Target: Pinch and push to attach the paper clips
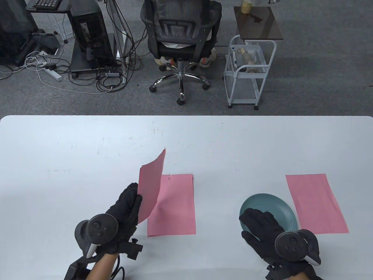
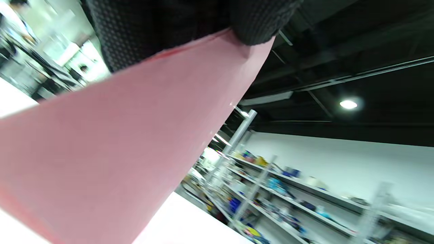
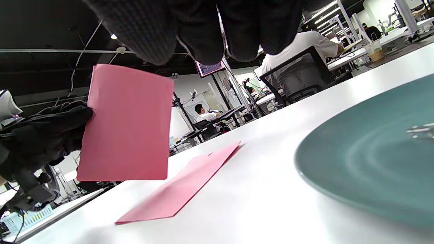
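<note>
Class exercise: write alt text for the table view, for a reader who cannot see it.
A gloved left hand holds a pink sheet up off a white table, above another pink sheet lying flat with a paper clip on its top edge. The right hand reaches over a teal plate, beside a third pink sheet.

Worktop [image 1: 87,151]: plain white. Held sheet [image 1: 150,189], clipped sheet [image 1: 174,207] and right sheet [image 1: 316,204]: uniform pink, no print. Clip [image 1: 169,176]: silver. Plate [image 1: 279,208]: teal. Gloves on left hand [image 1: 125,210] and right hand [image 1: 260,229]: black, fine knit texture. Floor [image 1: 320,73]: grey.
</note>
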Available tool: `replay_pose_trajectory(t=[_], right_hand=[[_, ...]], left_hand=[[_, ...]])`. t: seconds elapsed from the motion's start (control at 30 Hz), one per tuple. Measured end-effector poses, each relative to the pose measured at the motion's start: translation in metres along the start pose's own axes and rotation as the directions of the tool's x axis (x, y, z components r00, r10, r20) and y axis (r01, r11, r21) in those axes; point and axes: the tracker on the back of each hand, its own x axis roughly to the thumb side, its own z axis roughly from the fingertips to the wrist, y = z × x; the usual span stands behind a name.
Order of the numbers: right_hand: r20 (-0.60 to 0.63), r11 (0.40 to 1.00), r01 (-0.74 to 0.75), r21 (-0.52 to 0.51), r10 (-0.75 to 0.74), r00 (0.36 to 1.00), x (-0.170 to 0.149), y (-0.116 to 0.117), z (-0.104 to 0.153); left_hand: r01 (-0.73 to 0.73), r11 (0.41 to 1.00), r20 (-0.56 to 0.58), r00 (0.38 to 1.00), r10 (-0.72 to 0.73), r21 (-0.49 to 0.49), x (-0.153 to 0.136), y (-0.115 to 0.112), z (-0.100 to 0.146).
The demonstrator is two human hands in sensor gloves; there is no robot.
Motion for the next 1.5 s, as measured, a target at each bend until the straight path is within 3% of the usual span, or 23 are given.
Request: replay_pose_trajectory(t=[0.3,0.5,0.67,0.73,0.97,1.17,1.3,1.5], right_hand=[[0.019,0.979,0.203,0.008,-0.203,0.979,0.005,0.021,-0.009],[-0.015,0.923,0.384,0.012,-0.384,0.923,0.005,0.033,-0.015],[-0.017,0.690,0.723,-0.043,-0.724,0.690,-0.003,0.038,-0.015],[0.022,0.639,0.765,-0.075,-0.766,0.642,-0.004,0.037,-0.015],[0.095,0.674,0.731,-0.107,-0.725,0.682,-0.001,0.030,-0.012],[0.083,0.698,0.710,-0.095,-0.705,0.704,0.000,0.034,-0.012],[0.046,0.677,0.733,-0.068,-0.731,0.680,0.000,0.038,-0.013],[0.009,0.646,0.763,-0.016,-0.763,0.646,0.002,0.044,-0.015]], left_hand=[[-0.185,0.959,0.221,0.947,0.232,-0.215,0.027,-0.041,0.013],[-0.331,0.880,0.220,0.882,0.417,-0.340,0.028,-0.061,0.017],[-0.431,0.795,0.163,0.828,0.537,-0.428,0.025,-0.079,0.018],[-0.440,0.778,0.149,0.821,0.550,-0.448,0.023,-0.082,0.017],[-0.384,0.722,0.155,0.816,0.557,-0.575,0.014,-0.090,0.011],[-0.356,0.734,0.159,0.833,0.529,-0.579,0.016,-0.092,0.013],[-0.349,0.757,0.141,0.856,0.498,-0.552,0.018,-0.094,0.015],[-0.404,0.728,0.089,0.841,0.534,-0.554,0.022,-0.102,0.017]])
